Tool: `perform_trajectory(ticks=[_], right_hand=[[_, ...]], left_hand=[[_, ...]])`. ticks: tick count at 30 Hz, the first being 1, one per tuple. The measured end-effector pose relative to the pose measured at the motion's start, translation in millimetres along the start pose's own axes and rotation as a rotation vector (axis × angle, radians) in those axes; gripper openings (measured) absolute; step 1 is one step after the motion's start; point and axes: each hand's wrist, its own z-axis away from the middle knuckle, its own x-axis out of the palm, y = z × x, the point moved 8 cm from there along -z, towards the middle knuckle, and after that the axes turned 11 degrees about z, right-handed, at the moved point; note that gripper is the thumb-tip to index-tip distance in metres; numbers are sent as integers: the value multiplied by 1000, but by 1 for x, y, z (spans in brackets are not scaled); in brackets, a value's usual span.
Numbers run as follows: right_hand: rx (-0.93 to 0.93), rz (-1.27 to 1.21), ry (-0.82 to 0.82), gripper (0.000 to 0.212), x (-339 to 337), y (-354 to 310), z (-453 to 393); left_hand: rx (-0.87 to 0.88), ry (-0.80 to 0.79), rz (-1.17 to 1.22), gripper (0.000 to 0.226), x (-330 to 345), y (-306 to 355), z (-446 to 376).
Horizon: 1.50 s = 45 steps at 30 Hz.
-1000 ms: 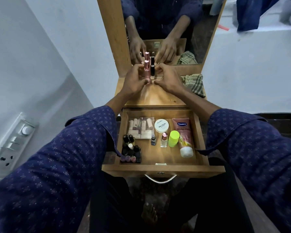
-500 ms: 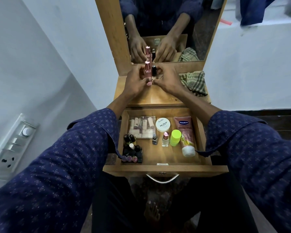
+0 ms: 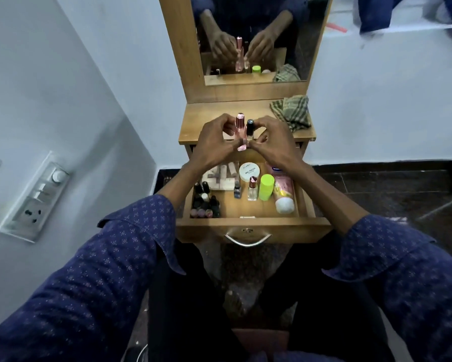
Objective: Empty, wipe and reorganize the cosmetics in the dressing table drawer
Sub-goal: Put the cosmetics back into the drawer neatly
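The open wooden drawer (image 3: pixel 253 227) holds a white round jar (image 3: pixel 249 171), a pink tube (image 3: pixel 282 186), a green-capped bottle (image 3: pixel 266 186), a palette (image 3: pixel 221 176) and a cluster of nail polish bottles (image 3: pixel 205 202). Above the drawer's back edge, my left hand (image 3: pixel 213 143) grips a tall pink bottle (image 3: pixel 240 126). Beside it, my right hand (image 3: pixel 275 142) pinches a small black-capped bottle (image 3: pixel 250 128). Both bottles stand upright, side by side. My fingertips meet below them around a small pink piece (image 3: pixel 241 147), which I cannot identify.
A checked cloth (image 3: pixel 291 111) lies bunched on the right rear of the table top (image 3: pixel 206 113). The mirror (image 3: pixel 253 35) rises behind. A switchboard (image 3: pixel 34 197) is on the left wall. My knees sit under the drawer's metal handle (image 3: pixel 247 239).
Both hands have drawn back from the mirror's base to the table top's front edge, carrying the two bottles. The drawer contents have not moved.
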Motion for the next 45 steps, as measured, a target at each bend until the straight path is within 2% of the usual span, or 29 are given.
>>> perform_trajectory(ticks=[7, 11, 18, 31, 38, 45], right_hand=[[59, -81, 40, 36, -13, -2, 70], [127, -77, 61, 36, -16, 10, 111], [178, -123, 51, 34, -6, 11, 143], [206, -146, 23, 42, -3, 20, 151], [197, -139, 7, 45, -2, 22, 152], [194, -145, -19, 45, -4, 18, 153]], left_hand=[[-51, -14, -19, 39, 10, 9, 67], [-55, -87, -17, 39, 26, 15, 99], [-53, -103, -47, 35, 32, 24, 124], [-247, -236, -183, 48, 60, -11, 137], [-296, -316, -200, 34, 70, -20, 131], [-291, -361, -153, 36, 66, -19, 132]])
